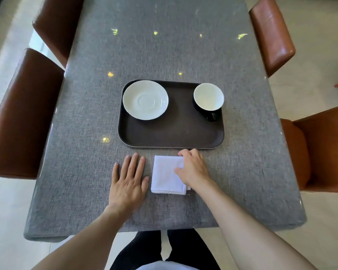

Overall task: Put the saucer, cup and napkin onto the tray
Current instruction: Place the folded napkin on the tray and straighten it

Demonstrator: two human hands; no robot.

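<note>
Pinching the soft, light napkin (167,175) near the tray (172,133), right hand (193,169) grips its edge; left hand (128,181) lies flat and empty.

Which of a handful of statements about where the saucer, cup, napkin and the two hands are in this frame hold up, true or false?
1. The saucer lies on the tray. True.
2. The cup stands on the saucer. False: it stands apart from it, at the tray's right end.
3. The napkin is already on the tray. False: it lies folded on the grey tablecloth, just in front of the tray.
4. The right hand is on the napkin, fingers curled at its far right corner. True.
5. The left hand holds the cup. False: it rests flat and open on the tablecloth, left of the napkin.
</note>
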